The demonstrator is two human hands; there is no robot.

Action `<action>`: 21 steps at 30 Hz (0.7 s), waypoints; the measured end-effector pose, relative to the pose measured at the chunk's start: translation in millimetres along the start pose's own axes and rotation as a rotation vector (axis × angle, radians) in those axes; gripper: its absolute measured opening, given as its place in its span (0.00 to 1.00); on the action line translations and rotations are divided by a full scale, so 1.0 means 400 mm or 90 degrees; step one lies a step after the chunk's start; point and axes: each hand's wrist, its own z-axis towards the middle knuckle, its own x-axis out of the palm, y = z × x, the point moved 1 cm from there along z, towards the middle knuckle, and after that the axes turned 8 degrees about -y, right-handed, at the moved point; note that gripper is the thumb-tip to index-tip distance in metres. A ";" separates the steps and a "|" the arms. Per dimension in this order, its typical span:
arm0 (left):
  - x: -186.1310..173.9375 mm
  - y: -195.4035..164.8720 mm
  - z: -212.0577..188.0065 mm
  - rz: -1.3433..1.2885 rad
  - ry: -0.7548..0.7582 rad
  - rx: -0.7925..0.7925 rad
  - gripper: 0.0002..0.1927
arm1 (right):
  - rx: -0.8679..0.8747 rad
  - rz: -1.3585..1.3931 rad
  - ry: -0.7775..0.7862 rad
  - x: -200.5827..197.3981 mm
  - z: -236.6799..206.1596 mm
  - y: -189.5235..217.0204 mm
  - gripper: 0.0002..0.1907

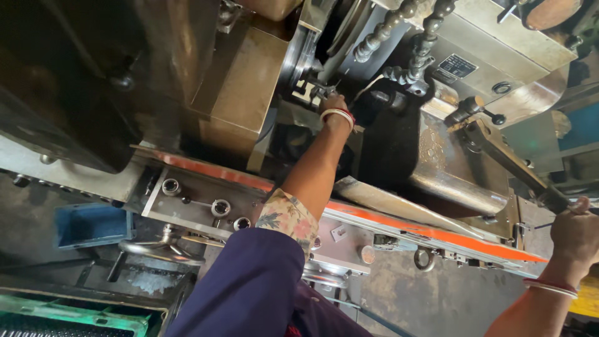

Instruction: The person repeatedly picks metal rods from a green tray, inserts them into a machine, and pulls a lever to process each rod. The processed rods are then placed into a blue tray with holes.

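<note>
Head view: fingers of the left hand are hidden against the small grey metal workpiece holder at the machine's round steel spindle; closed or not, I cannot tell. Well apart to the right, the right hand is clamped on the long dark metal lever, which slants up-left.

Oil-sheened steel housing glints on a worn metal machine, its guard strip painted glossy orange; segmented coolant hoses look like dull plastic, the lever dark matt metal; a floral cloth sleeve and smooth bangles complete the scene
</note>
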 end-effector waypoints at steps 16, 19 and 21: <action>0.033 -0.028 0.013 -0.294 0.190 -0.154 0.08 | 0.054 0.017 0.035 -0.012 0.003 -0.010 0.36; 0.033 -0.034 0.020 -0.279 0.193 -0.158 0.08 | 0.014 -0.043 0.026 -0.008 0.012 -0.013 0.38; 0.034 -0.035 0.019 -0.291 0.207 -0.157 0.08 | 0.023 -0.050 0.022 -0.015 0.019 -0.013 0.38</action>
